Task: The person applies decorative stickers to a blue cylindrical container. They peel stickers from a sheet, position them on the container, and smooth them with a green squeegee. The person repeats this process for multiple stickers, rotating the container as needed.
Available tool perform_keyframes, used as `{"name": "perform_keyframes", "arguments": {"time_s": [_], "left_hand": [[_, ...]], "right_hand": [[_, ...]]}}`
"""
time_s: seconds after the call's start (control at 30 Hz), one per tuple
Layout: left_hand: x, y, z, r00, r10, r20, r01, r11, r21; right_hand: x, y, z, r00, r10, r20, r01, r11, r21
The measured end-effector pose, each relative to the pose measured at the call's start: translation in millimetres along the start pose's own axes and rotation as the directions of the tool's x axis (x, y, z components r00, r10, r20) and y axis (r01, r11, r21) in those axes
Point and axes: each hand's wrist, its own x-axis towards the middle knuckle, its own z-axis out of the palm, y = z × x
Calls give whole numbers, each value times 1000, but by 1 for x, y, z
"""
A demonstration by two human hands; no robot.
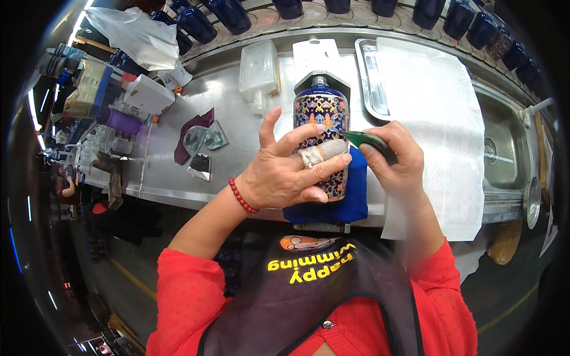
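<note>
A dark blue bottle (319, 107) with a colourful floral pattern lies on its back, neck pointing away from me, over a blue cloth (357, 188). My left hand (284, 163) rests across it with the fingers spread, one of them wrapped in pale fabric (323, 153). Between the thumb and fingers of my right hand (399, 153) is a thin, dark green scraper-like piece (368, 141). Its tip meets the bottle's right side, near my left fingertips. The bottle's lower part is partly hidden under my left hand.
Left on the metal bench (166, 148) lie purple and clear film scraps (199, 136). A clear plastic container (259, 68) stands behind them. White paper (436, 136) covers the right side, beside a metal tray (372, 83) and a sink (502, 148). Blue bottles (228, 15) line the far edge.
</note>
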Motion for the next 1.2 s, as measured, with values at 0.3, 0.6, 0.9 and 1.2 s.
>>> {"name": "perform_keyframes", "arguments": {"time_s": [0.3, 0.6, 0.9, 1.2], "left_hand": [[-13, -2, 7, 992, -106, -64, 106, 994, 8], [-19, 3, 9, 980, -141, -144, 145, 989, 21], [-49, 39, 15, 939, -271, -211, 243, 958, -150], [-78, 55, 39, 818, -566, -108, 531, 813, -239]], "right_hand": [[29, -18, -11, 960, -192, 206, 219, 968, -119], [56, -23, -11, 836, -437, 332, 512, 839, -183], [87, -26, 2, 917, -339, 210, 382, 898, -220], [50, -30, 2, 990, -29, 140, 28, 1000, 8]]}}
